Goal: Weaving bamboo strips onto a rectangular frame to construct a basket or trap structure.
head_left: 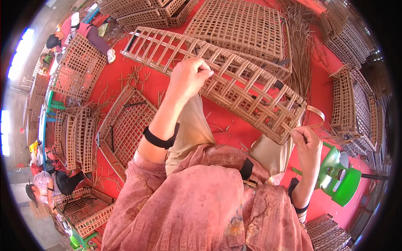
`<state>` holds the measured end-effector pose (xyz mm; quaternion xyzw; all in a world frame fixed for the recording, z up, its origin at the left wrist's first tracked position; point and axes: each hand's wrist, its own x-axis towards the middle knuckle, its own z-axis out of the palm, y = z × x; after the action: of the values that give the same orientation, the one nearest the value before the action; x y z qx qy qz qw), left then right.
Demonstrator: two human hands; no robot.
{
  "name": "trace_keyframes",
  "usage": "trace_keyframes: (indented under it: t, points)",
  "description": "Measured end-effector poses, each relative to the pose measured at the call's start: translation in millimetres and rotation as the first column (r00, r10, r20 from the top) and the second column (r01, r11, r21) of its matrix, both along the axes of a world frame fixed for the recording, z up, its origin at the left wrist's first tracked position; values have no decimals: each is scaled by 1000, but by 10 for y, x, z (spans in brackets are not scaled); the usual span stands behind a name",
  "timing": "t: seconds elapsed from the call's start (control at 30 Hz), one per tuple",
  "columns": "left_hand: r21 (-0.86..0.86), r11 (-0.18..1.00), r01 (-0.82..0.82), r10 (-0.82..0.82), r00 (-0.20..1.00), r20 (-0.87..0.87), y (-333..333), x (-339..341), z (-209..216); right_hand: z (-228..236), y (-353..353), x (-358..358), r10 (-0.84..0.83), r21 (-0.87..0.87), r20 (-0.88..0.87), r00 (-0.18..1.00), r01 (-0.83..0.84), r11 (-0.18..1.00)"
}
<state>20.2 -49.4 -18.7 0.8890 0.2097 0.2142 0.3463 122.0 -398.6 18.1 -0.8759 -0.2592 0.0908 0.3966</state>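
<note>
Across my knees lies a long, narrow wicker frame point(234, 83), woven in open squares from brown strips, its upper left end showing a bare metal-like corner. My left hand point(189, 79) is closed over its near edge, thumb and forefinger pressed together; whatever they pinch is hidden. At the frame's right end a loose flat strip point(318, 112) loops outward from the corner. My right hand point(307, 146) pinches the strip's end just beside that corner. Black bands circle both wrists.
Stacked woven baskets point(238, 29) stand ahead, next to a bundle of loose strips point(295, 46). Another basket point(130, 117) lies on the red floor to the left. A green plastic stool point(345, 184) holding a jar is at right. Two people work at far left.
</note>
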Motion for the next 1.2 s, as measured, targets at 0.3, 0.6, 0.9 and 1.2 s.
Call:
trace_keyframes:
  t: [0.3,0.6,0.9,1.2]
  points:
    - [355,909,-220,174,972,157,-173,106,-219,87,-18,-156,4,-78,189,982,11,997]
    - [402,882,-247,231,969,89,-188,114,-145,-65,74,-175,-24,-125,219,975,53,991]
    - [-75,995,-64,62,997,-36,210,22,-6,-36,64,-191,-19,-81,157,987,32,996]
    - [212,973,-90,90,996,10,221,-8,24,18,100,-209,8,-177,190,982,27,984]
